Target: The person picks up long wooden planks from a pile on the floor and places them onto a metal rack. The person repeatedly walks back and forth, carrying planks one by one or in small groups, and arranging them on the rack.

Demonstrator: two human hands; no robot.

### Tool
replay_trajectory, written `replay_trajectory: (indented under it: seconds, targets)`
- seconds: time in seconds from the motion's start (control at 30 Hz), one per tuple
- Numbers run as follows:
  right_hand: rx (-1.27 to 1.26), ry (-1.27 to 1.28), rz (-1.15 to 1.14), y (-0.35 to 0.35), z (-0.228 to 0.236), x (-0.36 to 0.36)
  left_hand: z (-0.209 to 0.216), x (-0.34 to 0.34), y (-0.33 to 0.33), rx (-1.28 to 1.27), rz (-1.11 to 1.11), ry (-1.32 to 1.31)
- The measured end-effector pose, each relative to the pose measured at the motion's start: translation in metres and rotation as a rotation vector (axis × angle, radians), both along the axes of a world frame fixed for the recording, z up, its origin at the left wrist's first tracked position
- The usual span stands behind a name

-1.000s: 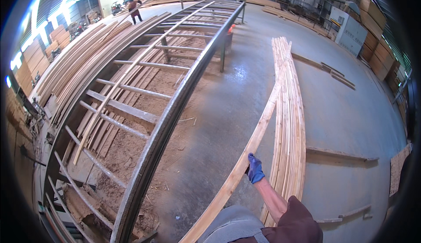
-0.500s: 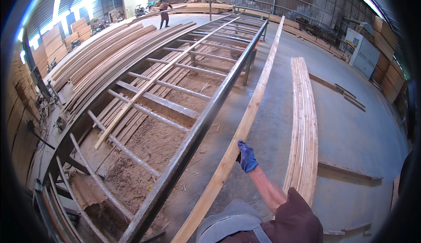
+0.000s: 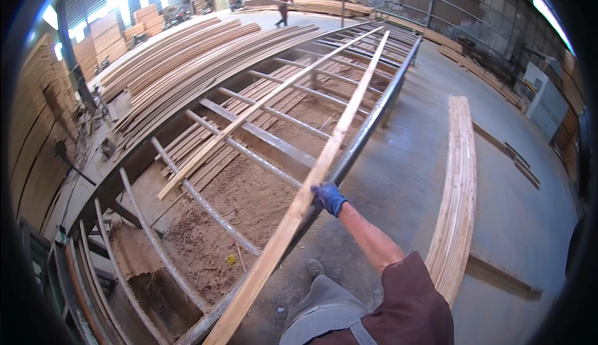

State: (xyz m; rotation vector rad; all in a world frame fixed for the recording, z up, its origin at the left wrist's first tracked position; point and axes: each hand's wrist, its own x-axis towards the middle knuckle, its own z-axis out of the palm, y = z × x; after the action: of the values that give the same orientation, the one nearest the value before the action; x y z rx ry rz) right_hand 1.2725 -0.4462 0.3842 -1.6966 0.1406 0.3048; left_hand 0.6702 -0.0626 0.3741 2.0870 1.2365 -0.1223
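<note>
Right hand (image 3: pixel 328 196), blue-gloved, at frame centre, fingers closed around a long plank (image 3: pixel 311 186) lying along the metal rack (image 3: pixel 367 133); left hand out of view.

One head-worn fisheye view looked down and forward from standing height, along the long grey steel rack frame (image 3: pixel 367 127) toward the far warehouse wall, its edges bending outward.

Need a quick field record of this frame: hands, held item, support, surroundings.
right hand: blue-gloved right hand, gripping the plank
left hand: not in view
held item: long wooden plank, lying along the rack's near rail
support: long metal rack with cross bars, sawdust beneath
floor right: stack of planks on concrete
left side: timber stacks
background: another person, far end
</note>
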Motion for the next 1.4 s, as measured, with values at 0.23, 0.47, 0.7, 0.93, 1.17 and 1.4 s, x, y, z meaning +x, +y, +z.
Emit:
replay_trajectory:
  seconds: [0.23, 0.47, 0.7, 0.93, 1.17, 1.4]
  targets:
    - [0.025, -0.009, 0.158, -0.04, -0.057, 0.114, -0.003, 0.062, -0.01, 0.1, 0.069, 0.016]
    - [0.095, 0.217, 0.27, -0.031, 0.017, 0.159, 0.033, 0.202, -0.023, -0.735, 0.612, -0.679]
    - [0.074, -0.096, 0.333, 0.007, 0.006, 0.103, -0.022, 0.401, 0.015, -0.777, 0.605, -0.629]
    - [-0.557, -0.58, 0.244, 0.027, -0.036, 0.051, -0.04, 0.495, 0.132, -0.962, 0.505, -0.619]
    - [-0.614, -0.517, 0.22, 0.038, -0.038, 0.057, -0.074, 0.571, 0.198, -0.616, 0.451, -0.62]
    - [-0.571, -0.483, 0.202, 0.035, -0.052, 0.061, -0.093, 0.6, 0.227, -0.176, 0.441, -0.935]
